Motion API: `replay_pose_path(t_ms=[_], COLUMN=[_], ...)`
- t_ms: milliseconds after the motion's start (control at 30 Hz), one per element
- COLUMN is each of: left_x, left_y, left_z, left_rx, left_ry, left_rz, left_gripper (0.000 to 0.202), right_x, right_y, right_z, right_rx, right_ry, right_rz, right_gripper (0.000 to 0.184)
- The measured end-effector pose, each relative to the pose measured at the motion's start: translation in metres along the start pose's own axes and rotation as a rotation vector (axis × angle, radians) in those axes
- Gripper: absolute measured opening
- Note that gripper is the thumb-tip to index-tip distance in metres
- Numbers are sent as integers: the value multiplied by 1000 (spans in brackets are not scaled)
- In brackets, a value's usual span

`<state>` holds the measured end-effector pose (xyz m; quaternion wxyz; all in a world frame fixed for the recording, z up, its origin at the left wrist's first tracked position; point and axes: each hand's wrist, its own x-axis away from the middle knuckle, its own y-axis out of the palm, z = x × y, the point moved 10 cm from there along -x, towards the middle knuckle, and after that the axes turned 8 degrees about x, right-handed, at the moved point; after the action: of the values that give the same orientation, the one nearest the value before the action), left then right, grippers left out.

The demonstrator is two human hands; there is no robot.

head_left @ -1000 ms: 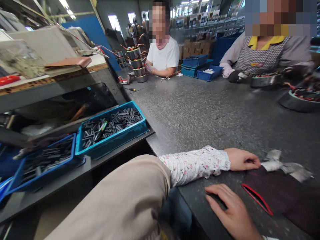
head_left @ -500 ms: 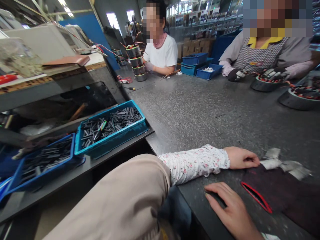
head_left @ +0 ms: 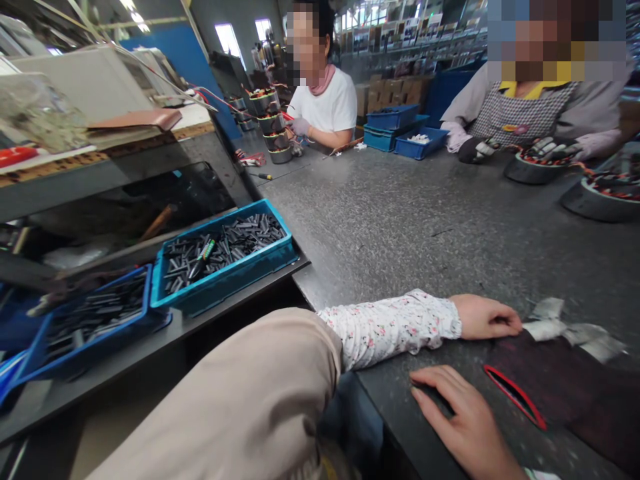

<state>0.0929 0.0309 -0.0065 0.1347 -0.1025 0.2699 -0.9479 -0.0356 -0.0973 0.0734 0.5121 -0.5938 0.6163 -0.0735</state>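
Note:
My left hand point(head_left: 486, 317), below a white sleeve with a floral print point(head_left: 390, 328), rests on the dark tabletop with its fingers curled together. Its fingertips meet the edge of a dark work glove point(head_left: 570, 380) with pale grey fingers and a red-trimmed cuff; whether anything is pinched in them is hidden. Nearer to me, my right hand point(head_left: 463, 417) lies at the table's edge, thumb and fingers apart and holding nothing. The glove's cuff opening lies just to the right of that hand.
A teal bin point(head_left: 225, 257) and a blue bin point(head_left: 95, 313) hold short black tubes; a marker lies in the teal one. Across the speckled table point(head_left: 400, 220), two people handle wired ring-shaped parts. Stacked rings point(head_left: 275, 127) and blue bins point(head_left: 420, 141) stand at the back.
The person at the back in white has shifted a gloved hand beside the stacked rings. My own hands and the glove keep their places; the view has moved very slightly.

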Motion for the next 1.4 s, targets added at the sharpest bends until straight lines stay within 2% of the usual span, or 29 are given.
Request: replay_pose_path(t_ms=[333,667,1400], left_x=[1,7,-3], left_y=[-1,-4,0], left_z=[2,7,-3], left_rx=[-22,-41,-22], left_ry=[-12,-13,-9], left_rz=[3,-13,16], left_gripper=[26,30,27], right_x=[0,2,0], right_y=[1,2,1], right_z=[-1,1,-1], right_rx=[10,17,18], right_ry=[-3,0,-14], right_rz=[-2,-12,0], right_gripper=[24,24,24])
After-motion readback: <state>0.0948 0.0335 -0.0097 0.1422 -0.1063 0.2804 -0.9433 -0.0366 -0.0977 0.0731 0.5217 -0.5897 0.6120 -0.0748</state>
